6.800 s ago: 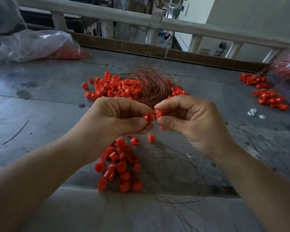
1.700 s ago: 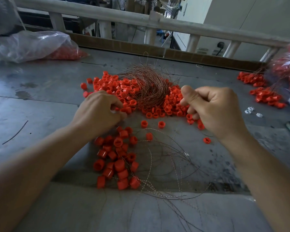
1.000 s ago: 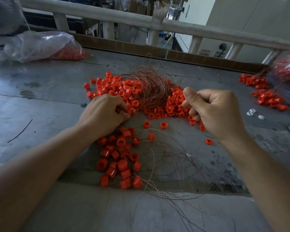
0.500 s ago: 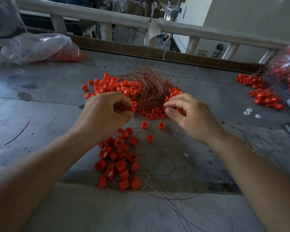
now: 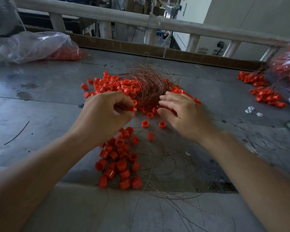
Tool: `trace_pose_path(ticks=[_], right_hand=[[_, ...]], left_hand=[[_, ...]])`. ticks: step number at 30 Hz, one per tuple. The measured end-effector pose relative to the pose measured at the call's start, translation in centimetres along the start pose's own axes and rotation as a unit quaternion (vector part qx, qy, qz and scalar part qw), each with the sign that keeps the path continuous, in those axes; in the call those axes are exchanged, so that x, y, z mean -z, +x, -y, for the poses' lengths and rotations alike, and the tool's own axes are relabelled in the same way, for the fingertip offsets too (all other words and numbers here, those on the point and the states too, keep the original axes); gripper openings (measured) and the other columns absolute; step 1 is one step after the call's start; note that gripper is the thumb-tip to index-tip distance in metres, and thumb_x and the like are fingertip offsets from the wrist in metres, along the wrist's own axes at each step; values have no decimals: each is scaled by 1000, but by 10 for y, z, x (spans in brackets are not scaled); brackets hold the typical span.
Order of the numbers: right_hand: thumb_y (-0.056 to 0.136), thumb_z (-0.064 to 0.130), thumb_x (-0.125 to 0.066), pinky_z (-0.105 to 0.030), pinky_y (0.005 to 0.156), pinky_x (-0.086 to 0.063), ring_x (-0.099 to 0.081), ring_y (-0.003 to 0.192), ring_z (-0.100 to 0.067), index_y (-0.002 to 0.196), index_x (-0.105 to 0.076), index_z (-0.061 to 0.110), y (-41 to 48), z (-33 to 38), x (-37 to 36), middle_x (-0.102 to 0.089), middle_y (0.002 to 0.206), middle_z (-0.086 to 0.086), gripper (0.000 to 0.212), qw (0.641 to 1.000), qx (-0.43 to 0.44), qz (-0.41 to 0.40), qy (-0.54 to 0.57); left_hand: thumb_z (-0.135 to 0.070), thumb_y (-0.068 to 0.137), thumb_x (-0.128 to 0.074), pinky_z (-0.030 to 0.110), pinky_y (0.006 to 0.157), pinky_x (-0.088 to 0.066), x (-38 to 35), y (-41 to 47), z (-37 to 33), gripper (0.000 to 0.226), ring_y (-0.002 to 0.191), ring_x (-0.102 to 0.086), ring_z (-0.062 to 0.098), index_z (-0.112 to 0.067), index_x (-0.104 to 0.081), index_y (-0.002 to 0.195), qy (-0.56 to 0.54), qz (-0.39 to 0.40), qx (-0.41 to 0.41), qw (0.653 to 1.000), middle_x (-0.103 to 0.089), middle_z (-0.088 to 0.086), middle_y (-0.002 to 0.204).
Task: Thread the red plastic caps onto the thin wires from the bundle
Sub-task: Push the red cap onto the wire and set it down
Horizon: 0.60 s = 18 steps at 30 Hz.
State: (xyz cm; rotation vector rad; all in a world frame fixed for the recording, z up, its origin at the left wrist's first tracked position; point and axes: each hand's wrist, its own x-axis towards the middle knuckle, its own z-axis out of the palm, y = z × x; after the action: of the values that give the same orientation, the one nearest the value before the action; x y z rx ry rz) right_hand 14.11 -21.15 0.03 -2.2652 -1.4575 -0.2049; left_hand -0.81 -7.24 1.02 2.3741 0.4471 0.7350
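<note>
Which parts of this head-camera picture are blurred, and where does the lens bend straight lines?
Head view: the right hand is motion-blurred, the left hand pinching a red cap sharper; the bag at the right edge smears; the railing bows, wide-angle distortion.

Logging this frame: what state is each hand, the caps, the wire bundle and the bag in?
left hand: pinches one red cap.
right hand: fingers spread, holding nothing, beside the wire bundle.
wire bundle: tangled heap lying on the table.
loose caps: scattered around the bundle.
near cap cluster: heaped among thin wires.
clear bag: slumped, red caps inside.
</note>
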Motion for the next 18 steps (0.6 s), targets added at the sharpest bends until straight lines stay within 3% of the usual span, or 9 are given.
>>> trace_pose_path(ticks=[3, 8, 12, 15, 18], right_hand=[[90, 27, -55, -37, 108, -23, -45, 124, -20, 112, -63, 3, -2, 3, 3, -59, 123, -10, 34, 998, 15, -53, 14], [78, 12, -64, -27, 88, -40, -63, 95, -27, 91, -71, -1, -4, 7, 5, -69, 97, -14, 20, 994, 64, -93, 3], [76, -4, -66, -22, 84, -43, -65, 89, -26, 91, -71, -2, -1, 2, 7, -70, 92, -14, 16, 992, 21, -119, 34], [76, -3, -67, -24, 81, -47, -65, 84, -23, 90, -72, 1, -1, 0, 9, -70, 89, -14, 16, 987, -9, -152, 51], [77, -1, -67, -18, 78, -45, -64, 82, -15, 93, -72, 3, -3, 0, 12, -71, 89, -10, 17, 983, -23, -171, 65]], left_hand=[[-14, 75, -72, -7, 62, -33, 1, -1, -1, 20, 68, -48, -23, -31, -60, 78, 1, 0, -2, 1000, -56, -22, 73], [-13, 74, -73, -6, 62, -33, 0, -1, -1, 16, 66, -49, -22, -26, -65, 81, -3, -1, 0, 1000, -57, -22, 73], [-12, 74, -73, -6, 62, -32, 0, -1, -1, 15, 66, -49, -23, -23, -67, 81, -2, -2, 0, 1000, -57, -21, 72], [-13, 74, -73, -6, 61, -32, 0, -1, -2, 15, 67, -49, -23, -23, -67, 82, -2, 0, 1, 1000, -57, -21, 73], [-12, 74, -73, -6, 61, -33, 1, -2, -3, 16, 67, -49, -23, -24, -66, 82, -7, 3, 3, 1000, -57, -21, 73]])
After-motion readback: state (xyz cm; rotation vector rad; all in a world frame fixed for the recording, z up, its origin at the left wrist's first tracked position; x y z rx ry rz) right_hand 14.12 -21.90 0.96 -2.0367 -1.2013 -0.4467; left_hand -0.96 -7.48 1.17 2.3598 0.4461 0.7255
